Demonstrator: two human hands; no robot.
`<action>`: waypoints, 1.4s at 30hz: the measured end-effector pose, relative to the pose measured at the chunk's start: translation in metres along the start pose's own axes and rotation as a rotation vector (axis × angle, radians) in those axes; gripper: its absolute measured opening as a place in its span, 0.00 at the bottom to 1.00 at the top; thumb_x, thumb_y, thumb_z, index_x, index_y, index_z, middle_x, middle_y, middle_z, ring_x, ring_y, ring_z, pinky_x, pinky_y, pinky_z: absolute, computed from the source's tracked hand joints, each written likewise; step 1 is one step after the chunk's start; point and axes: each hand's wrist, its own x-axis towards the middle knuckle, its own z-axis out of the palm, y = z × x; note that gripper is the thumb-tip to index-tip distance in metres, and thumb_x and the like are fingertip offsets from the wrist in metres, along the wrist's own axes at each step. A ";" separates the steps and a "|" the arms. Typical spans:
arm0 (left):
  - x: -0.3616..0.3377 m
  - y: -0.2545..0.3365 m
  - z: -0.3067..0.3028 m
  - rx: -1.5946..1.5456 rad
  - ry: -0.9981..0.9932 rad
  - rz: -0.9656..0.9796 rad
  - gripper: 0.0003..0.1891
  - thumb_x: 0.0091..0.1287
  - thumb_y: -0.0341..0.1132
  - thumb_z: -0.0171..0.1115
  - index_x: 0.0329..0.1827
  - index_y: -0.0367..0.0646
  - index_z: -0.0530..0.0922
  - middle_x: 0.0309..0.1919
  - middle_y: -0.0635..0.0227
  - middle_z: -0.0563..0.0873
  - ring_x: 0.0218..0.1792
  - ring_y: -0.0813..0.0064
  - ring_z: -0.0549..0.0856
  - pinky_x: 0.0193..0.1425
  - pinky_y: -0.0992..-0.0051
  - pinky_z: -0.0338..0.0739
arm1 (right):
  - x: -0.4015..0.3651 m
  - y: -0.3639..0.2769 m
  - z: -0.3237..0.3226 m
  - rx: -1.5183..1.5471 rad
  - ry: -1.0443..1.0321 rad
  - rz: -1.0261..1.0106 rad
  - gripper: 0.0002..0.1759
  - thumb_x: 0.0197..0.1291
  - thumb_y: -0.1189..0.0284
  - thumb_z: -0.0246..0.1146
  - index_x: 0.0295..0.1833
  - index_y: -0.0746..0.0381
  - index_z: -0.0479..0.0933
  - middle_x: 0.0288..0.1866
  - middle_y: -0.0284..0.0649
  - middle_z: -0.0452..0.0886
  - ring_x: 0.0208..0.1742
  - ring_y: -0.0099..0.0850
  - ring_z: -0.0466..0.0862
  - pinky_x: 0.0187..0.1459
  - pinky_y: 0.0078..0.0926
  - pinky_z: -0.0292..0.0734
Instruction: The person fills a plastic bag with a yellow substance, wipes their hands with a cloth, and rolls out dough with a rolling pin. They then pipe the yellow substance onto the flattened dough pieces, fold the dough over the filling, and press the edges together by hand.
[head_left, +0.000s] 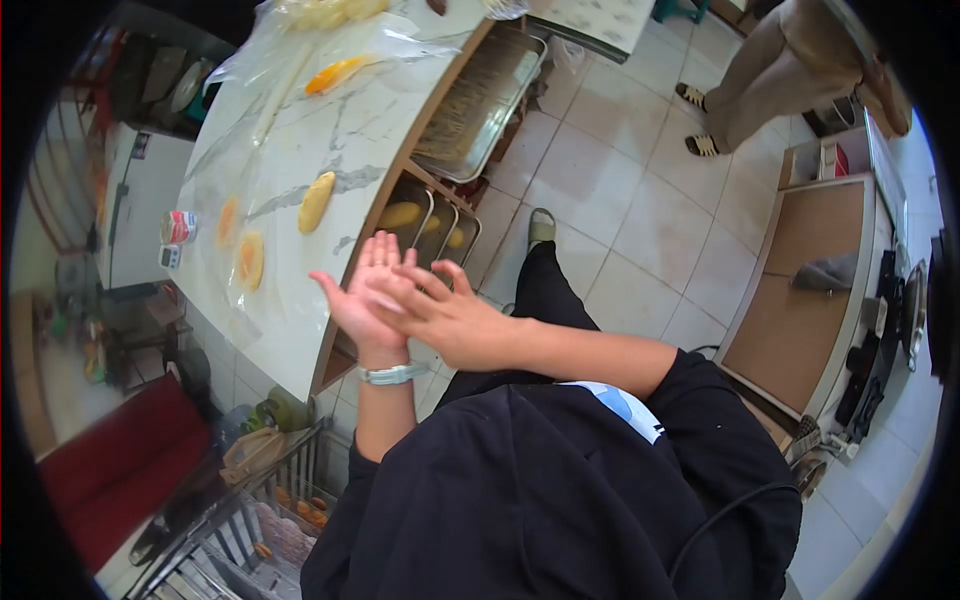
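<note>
My left hand (pixel 368 295) is palm up with its fingers spread, just off the edge of the marble-patterned counter (pixel 300 160). Over its palm lies my right hand (pixel 445 315), fingers apart and touching it. Neither holds anything. Nearest on the counter is a long yellow dough piece (pixel 316 202). Left of it are a flattened dough piece with orange filling (pixel 249 262) and a smaller orange patch (pixel 227 220). Farther back, an orange-yellow strip (pixel 338 75) rests by clear plastic (pixel 400 48), near pale dough (pixel 325 10).
Metal trays (pixel 480 120) fill the shelves under the counter. A small can (pixel 178 227) and a timer (pixel 170 257) sit at its left edge. Another person (pixel 770 80) stands at upper right, near a brown cabinet (pixel 800 290). A metal rack (pixel 240 530) is at lower left.
</note>
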 end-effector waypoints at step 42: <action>0.323 -0.283 0.230 0.040 0.202 0.139 0.05 0.59 0.27 0.69 0.37 0.43 0.83 0.35 0.65 0.88 0.34 0.73 0.86 0.37 0.77 0.80 | -0.115 0.664 -0.364 0.213 0.614 0.907 0.12 0.67 0.68 0.60 0.47 0.67 0.78 0.41 0.36 0.83 0.43 0.18 0.78 0.48 0.15 0.71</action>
